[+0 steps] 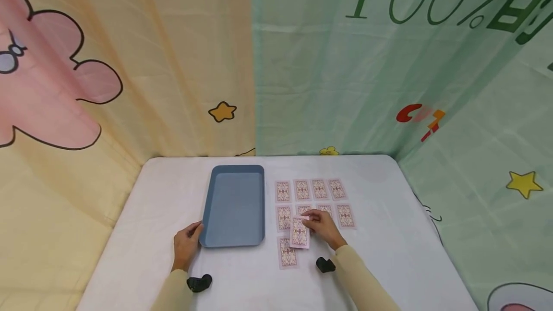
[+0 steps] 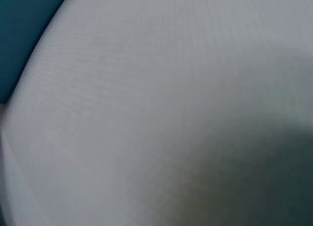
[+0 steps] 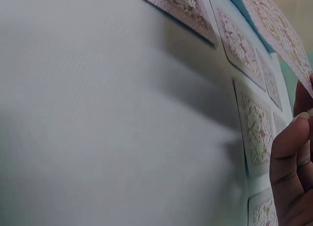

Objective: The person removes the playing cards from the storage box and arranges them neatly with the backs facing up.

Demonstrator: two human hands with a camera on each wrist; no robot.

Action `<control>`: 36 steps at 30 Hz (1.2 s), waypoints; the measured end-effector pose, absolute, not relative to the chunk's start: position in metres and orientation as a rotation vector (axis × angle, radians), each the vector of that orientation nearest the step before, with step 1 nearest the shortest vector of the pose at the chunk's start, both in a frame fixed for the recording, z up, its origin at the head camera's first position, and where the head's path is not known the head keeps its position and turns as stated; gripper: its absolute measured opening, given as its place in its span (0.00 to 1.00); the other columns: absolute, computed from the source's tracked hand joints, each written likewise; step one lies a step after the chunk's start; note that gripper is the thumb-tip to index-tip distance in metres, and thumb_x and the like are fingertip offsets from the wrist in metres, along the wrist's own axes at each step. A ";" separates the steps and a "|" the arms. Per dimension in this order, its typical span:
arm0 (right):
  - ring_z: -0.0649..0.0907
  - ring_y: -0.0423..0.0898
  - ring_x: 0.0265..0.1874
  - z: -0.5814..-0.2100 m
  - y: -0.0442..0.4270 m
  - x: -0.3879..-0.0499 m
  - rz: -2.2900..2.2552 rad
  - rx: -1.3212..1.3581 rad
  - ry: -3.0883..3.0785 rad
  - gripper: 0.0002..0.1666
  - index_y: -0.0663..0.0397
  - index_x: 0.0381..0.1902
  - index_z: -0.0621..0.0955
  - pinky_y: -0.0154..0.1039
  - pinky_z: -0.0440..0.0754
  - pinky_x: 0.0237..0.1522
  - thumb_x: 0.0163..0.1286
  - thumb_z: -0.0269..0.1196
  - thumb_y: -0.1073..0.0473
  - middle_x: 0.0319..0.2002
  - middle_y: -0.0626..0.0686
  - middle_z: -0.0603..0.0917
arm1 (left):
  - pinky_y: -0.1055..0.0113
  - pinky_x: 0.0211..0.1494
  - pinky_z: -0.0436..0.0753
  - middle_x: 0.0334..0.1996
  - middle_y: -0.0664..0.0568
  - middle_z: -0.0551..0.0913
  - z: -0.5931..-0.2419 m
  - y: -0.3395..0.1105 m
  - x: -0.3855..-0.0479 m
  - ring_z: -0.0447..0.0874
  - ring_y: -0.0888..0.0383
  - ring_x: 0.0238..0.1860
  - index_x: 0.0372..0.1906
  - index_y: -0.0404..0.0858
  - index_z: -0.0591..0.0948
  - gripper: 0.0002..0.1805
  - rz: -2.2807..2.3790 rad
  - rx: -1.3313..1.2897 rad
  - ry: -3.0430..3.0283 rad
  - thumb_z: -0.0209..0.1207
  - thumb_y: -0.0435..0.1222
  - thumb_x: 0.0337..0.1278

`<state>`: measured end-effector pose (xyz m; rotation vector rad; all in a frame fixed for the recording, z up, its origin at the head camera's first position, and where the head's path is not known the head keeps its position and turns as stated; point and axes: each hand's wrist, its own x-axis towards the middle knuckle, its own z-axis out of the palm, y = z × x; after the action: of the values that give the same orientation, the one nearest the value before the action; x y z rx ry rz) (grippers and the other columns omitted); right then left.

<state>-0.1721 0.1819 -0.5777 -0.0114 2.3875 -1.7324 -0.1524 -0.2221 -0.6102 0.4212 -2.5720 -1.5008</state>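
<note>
My right hand (image 1: 324,228) pinches a playing card (image 1: 299,235) by its upper right corner, its patterned red-and-white back facing up. In the right wrist view the held card (image 3: 276,28) tilts above the table beside the fingers (image 3: 288,152). Under it in the head view, partly covered, lies a playing card (image 1: 286,256) in the nearest row. Two rows of face-down cards (image 1: 282,192) lie beyond, two of them partly hidden by the right hand. My left hand (image 1: 186,246) grips the lower left edge of a blue-grey tray (image 1: 233,243); the left wrist view shows only that tray's edge (image 2: 29,30).
A white cloth (image 1: 242,282) covers the table. Printed curtains (image 1: 328,85) stand behind and at both sides. Black wrist devices (image 1: 199,283) sit by both sleeves. The tray stands left of the cards.
</note>
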 end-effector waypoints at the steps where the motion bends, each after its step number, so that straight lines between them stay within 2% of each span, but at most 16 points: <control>1: 0.74 0.47 0.20 -0.579 0.185 -0.170 -1.734 -0.015 2.387 0.16 0.68 0.48 0.81 0.37 0.73 0.22 0.64 0.66 0.65 0.22 0.59 0.79 | 0.87 0.40 0.65 0.46 0.35 0.84 -0.610 -0.222 -0.153 0.81 0.43 0.50 0.51 0.27 0.82 0.18 -1.503 0.424 -2.574 0.56 0.36 0.65; 10: 0.75 0.43 0.17 -0.586 0.203 -0.155 -1.679 -0.024 2.359 0.16 0.69 0.45 0.81 0.35 0.75 0.22 0.62 0.67 0.63 0.19 0.53 0.78 | 0.89 0.39 0.64 0.48 0.35 0.83 -0.608 -0.222 -0.152 0.80 0.44 0.50 0.52 0.27 0.81 0.18 -1.532 0.438 -2.570 0.56 0.37 0.67; 16: 0.75 0.43 0.16 -0.590 0.210 -0.150 -1.685 -0.066 2.327 0.16 0.75 0.44 0.79 0.37 0.77 0.22 0.61 0.67 0.68 0.19 0.55 0.77 | 0.88 0.40 0.65 0.50 0.34 0.82 -0.607 -0.221 -0.151 0.80 0.43 0.52 0.53 0.26 0.81 0.18 -1.551 0.454 -2.568 0.55 0.37 0.67; 18: 0.76 0.43 0.16 -0.593 0.212 -0.149 -1.694 -0.078 2.318 0.16 0.76 0.44 0.79 0.38 0.79 0.22 0.61 0.66 0.69 0.20 0.55 0.78 | 0.83 0.43 0.69 0.50 0.34 0.82 -0.607 -0.221 -0.151 0.80 0.43 0.52 0.53 0.26 0.80 0.18 -1.549 0.453 -2.571 0.55 0.37 0.67; 21: 0.76 0.41 0.17 -0.593 0.213 -0.146 -1.674 -0.075 2.330 0.16 0.75 0.43 0.79 0.37 0.80 0.23 0.61 0.67 0.68 0.20 0.51 0.78 | 0.69 0.51 0.75 0.50 0.35 0.82 -0.608 -0.220 -0.151 0.80 0.43 0.53 0.53 0.27 0.81 0.18 -1.542 0.456 -2.571 0.55 0.37 0.67; 24: 0.77 0.41 0.17 -0.592 0.214 -0.143 -1.638 -0.065 2.365 0.15 0.71 0.42 0.81 0.35 0.80 0.23 0.60 0.69 0.66 0.20 0.48 0.78 | 0.58 0.55 0.74 0.51 0.34 0.82 -0.608 -0.221 -0.151 0.79 0.42 0.54 0.54 0.27 0.80 0.19 -1.545 0.461 -2.576 0.55 0.37 0.68; 25: 0.77 0.41 0.17 -0.592 0.214 -0.141 -1.622 -0.065 2.383 0.15 0.69 0.41 0.81 0.35 0.79 0.23 0.59 0.69 0.65 0.20 0.48 0.78 | 0.60 0.55 0.74 0.51 0.34 0.82 -0.608 -0.221 -0.151 0.79 0.42 0.54 0.54 0.27 0.80 0.19 -1.550 0.465 -2.576 0.55 0.37 0.68; 27: 0.77 0.41 0.17 -0.592 0.215 -0.139 -1.584 -0.063 2.428 0.14 0.67 0.40 0.82 0.35 0.78 0.22 0.58 0.70 0.64 0.20 0.48 0.78 | 0.70 0.52 0.74 0.51 0.34 0.82 -0.609 -0.221 -0.149 0.79 0.42 0.54 0.54 0.27 0.80 0.19 -1.561 0.469 -2.583 0.54 0.38 0.68; 30: 0.77 0.40 0.17 -0.595 0.214 -0.137 -1.542 -0.082 2.476 0.14 0.66 0.39 0.83 0.34 0.78 0.21 0.57 0.71 0.63 0.22 0.49 0.79 | 0.85 0.43 0.68 0.49 0.35 0.83 -0.610 -0.222 -0.148 0.80 0.43 0.52 0.52 0.27 0.81 0.18 -1.544 0.461 -2.567 0.56 0.37 0.67; 32: 0.77 0.40 0.16 -0.596 0.213 -0.137 -1.524 -0.099 2.514 0.14 0.65 0.38 0.83 0.35 0.78 0.20 0.57 0.71 0.63 0.22 0.49 0.79 | 0.89 0.40 0.65 0.47 0.36 0.84 -0.611 -0.222 -0.149 0.81 0.45 0.50 0.51 0.27 0.82 0.17 -1.530 0.439 -2.556 0.56 0.37 0.66; 36: 0.75 0.40 0.15 -0.595 0.209 -0.138 -1.502 -0.131 2.586 0.14 0.65 0.37 0.83 0.34 0.76 0.19 0.56 0.72 0.63 0.21 0.49 0.78 | 0.90 0.39 0.65 0.46 0.36 0.84 -0.610 -0.223 -0.152 0.82 0.47 0.49 0.50 0.27 0.82 0.17 -1.520 0.420 -2.537 0.57 0.36 0.65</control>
<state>-0.1376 0.2091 -0.5950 -0.1308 2.5863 -1.5022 -0.1518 -0.2227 -0.6104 0.4197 -2.5366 -1.5199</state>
